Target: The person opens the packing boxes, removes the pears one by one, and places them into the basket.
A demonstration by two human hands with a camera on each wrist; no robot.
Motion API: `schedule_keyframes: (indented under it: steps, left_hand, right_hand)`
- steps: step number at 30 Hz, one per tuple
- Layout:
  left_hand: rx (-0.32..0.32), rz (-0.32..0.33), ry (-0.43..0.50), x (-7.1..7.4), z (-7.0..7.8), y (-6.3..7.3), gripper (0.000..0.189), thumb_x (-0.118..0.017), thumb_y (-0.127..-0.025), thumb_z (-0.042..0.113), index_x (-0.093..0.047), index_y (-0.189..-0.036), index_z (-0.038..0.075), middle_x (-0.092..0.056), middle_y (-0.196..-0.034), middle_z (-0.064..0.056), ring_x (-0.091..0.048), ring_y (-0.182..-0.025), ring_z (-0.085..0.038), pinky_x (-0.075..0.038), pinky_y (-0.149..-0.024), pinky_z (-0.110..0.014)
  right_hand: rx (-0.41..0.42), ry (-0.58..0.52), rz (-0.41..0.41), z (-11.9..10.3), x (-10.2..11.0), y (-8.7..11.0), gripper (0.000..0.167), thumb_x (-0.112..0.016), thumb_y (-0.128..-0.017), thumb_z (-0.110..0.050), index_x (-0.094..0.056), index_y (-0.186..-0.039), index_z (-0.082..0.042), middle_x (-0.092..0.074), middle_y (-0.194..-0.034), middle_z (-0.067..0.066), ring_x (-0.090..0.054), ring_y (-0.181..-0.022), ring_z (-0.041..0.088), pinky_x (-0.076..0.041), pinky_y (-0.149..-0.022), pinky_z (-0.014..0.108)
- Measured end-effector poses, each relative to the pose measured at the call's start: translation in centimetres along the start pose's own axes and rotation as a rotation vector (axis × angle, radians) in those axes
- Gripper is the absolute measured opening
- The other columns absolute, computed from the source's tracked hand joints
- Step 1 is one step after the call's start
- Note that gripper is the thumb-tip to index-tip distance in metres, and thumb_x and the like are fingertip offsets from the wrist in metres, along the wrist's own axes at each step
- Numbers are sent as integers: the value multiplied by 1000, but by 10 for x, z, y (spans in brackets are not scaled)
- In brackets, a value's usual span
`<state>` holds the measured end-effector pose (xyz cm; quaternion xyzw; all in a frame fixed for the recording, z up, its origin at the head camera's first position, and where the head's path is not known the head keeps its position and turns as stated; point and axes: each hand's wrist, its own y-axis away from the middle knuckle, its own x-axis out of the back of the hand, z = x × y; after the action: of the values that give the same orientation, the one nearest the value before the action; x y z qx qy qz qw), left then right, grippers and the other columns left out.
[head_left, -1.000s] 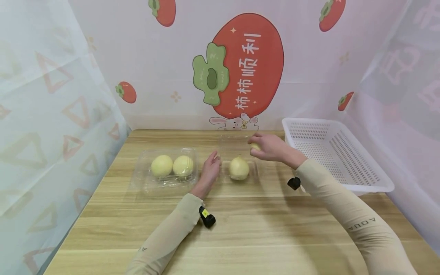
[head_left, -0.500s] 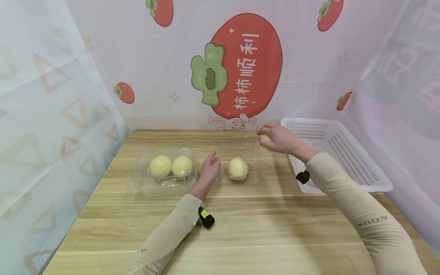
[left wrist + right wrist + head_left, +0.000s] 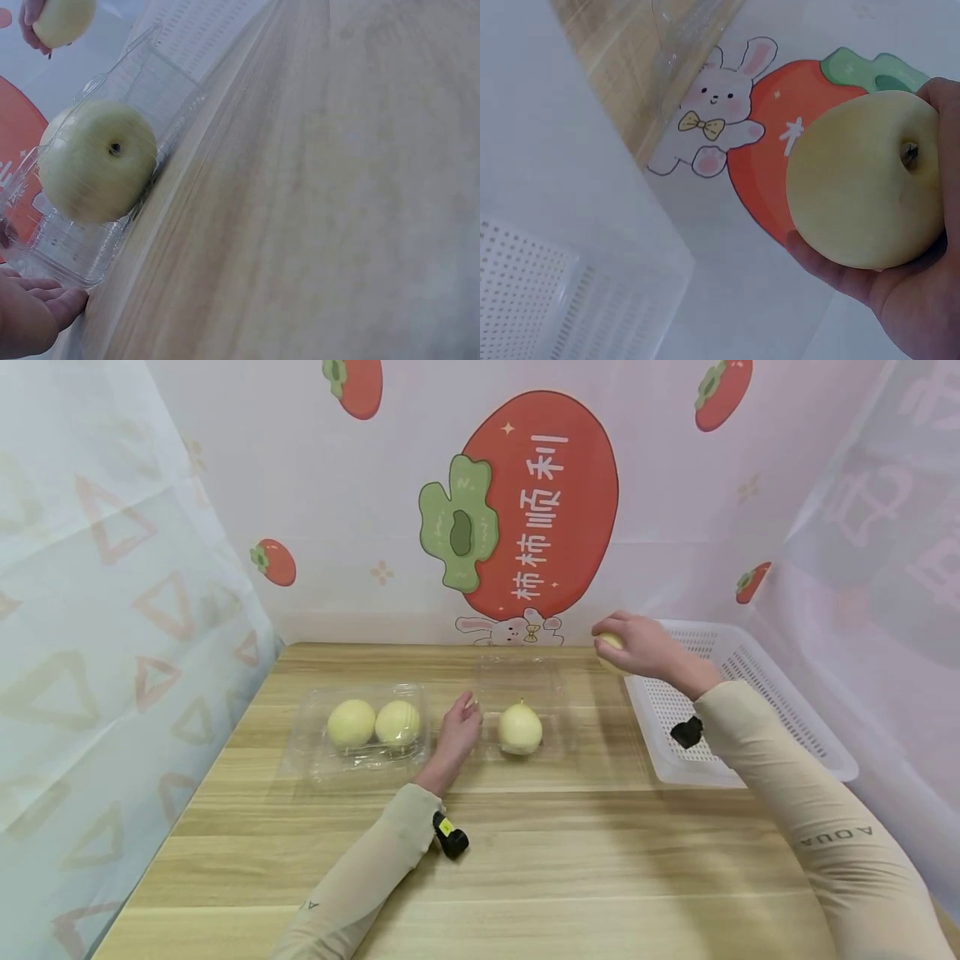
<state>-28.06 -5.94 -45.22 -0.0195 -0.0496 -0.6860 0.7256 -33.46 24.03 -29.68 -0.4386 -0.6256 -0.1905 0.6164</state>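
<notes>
"Where have we got the held pear [image 3: 855, 184]?"

"In our right hand [image 3: 647, 647], thumb and fingers curled round it, lifted off the table [image 3: 540, 868] near its far edge."

"Which relation counts most?"

"We'd judge it's pear against basket. The white basket [image 3: 817, 774] lies to the pear's right and nearer us, and its left rim runs between. From the head view the pear looks just outside the basket's far left corner, while our wrist is above the basket."

"And its long axis?"

"It's nearly round, so we can't call one. The dimpled end shows to the right wrist camera."

"Which hand is nearer the basket?"

"The right, plainly. Our left hand [image 3: 457, 731] is well apart, by the left edge of the small clear box [image 3: 517, 675] with the single pear [image 3: 520, 729]. Its fingers look relaxed; we can't tell whether they touch the plastic."

"Edges and room?"

"The printed backdrop [image 3: 337, 585] rises along the table's far edge, close behind the pear. We'd judge the easiest room is rightward, above the rim."
</notes>
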Motion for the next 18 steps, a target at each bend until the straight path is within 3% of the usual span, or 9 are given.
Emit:
schedule_keyframes:
  steps: [12,18]
  left_hand:
    - [46,-10,33,0,1,-1,63,-48,-94,9,-30,-154,8,-42,-152,-21,-40,-142,-33,-37,-115,-45]
    - [19,-5,25,0,3,2,62,-47,-94,8,-30,-153,5,-43,-150,-24,-41,-141,-36,-38,-115,-47]
  right_hand:
    - [-158,-57,13,29,16,4,39,-48,-96,-28,-65,-119,-3,-61,-124,22,-57,-113,41,-46,-96,57]
    - [-176,-57,19,46,16,6,39,-47,-95,-26,-66,-118,-1,-62,-122,26,-56,-115,43,-44,-99,58]
